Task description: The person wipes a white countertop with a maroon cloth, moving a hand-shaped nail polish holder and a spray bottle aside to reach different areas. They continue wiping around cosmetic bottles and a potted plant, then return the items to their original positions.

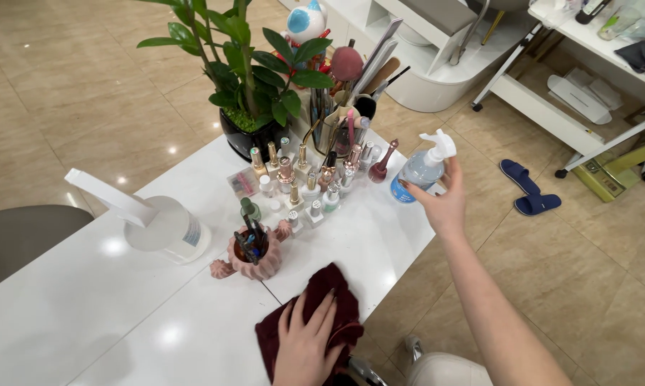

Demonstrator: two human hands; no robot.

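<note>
1. The left hand (306, 343) lies flat, palm down, at the lower centre of the frame. Its grip is apart, fingers spread on a dark red cloth (336, 300).
2. The dark red cloth rests crumpled on the white tabletop (86, 314), near the tabletop's front edge.
3. The right hand (440, 204) is at the centre right of the frame. Its grip is clamped on a clear spray bottle (417, 171) with a white trigger head.
4. The spray bottle is held up beside the right edge of the tabletop, tilted slightly, with blue liquid visible in its lower part.
5. A cluster of nail polish bottles (301, 186) stands at the centre of the frame, just left of the spray bottle.
6. A pink ribbed holder (254, 257) containing small tools stands just above and left of the cloth.
7. A white desk lamp (161, 225) stands at the centre left of the frame.
8. A potted green plant (247, 78) in a black pot stands at the upper centre, beside a cup of brushes and files (351, 114).
9. Blue slippers (529, 189) lie on the tiled floor at the right of the frame.
</note>
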